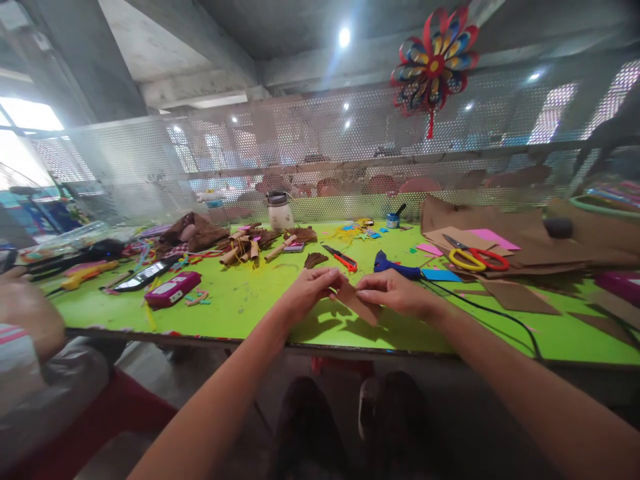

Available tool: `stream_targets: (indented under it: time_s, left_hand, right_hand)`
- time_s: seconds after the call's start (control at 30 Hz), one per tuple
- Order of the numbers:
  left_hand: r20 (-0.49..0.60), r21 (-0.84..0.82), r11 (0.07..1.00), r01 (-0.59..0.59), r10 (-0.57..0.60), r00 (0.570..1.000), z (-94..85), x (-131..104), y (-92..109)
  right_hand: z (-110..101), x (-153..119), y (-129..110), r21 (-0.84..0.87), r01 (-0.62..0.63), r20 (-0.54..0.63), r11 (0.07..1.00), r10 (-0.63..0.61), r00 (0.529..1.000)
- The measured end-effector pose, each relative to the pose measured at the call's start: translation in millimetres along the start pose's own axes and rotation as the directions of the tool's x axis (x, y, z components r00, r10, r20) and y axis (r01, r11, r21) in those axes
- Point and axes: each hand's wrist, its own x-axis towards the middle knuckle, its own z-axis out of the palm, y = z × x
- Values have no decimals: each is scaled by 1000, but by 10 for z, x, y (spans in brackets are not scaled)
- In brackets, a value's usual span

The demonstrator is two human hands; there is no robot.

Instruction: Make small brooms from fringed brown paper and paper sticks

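A small piece of brown paper (359, 305) is held above the front of the green table (270, 293). My left hand (314, 288) pinches its upper left end, and my right hand (387, 290) grips its right side. Just beyond the hands lies a red utility knife (343, 258) with its dark blade toward the upper left. A blue glue gun (395, 267) rests behind my right hand, its black cord running to the right. Near the knife sits a fringed dark brown paper piece (316, 259).
Scissors (475, 257) with yellow and red handles lie on brown paper sheets (520, 297) at right. Rolled brown paper pieces (240, 247), a purple box (173, 289) and a phone (145, 275) are at left. Another person's arm (30, 313) is at the far left.
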Motion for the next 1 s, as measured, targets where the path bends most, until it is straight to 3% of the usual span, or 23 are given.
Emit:
stream_targets:
  time_s: [0.2, 0.4, 0.5, 0.77, 1.0]
  left_hand:
    - [71, 436, 896, -84, 58, 996, 33, 3, -12]
    - [30, 744, 665, -61, 58, 998, 12, -55, 63]
    - [42, 812, 582, -42, 13, 999, -24, -78, 70]
    - [127, 902, 425, -79, -86, 988, -161, 14, 29]
    - [191, 914, 371, -166, -32, 981, -124, 62, 27]
  right_hand:
    - [37, 42, 18, -289, -24, -64, 957, 6, 998]
    - [106, 93, 130, -555, 92, -47, 826, -141, 989]
    - [132, 119, 181, -612, 133, -7, 780, -174, 985]
    - [130, 172, 242, -612, 152, -35, 776, -218, 975]
    - [121, 200, 327, -639, 183, -30, 747, -262, 964]
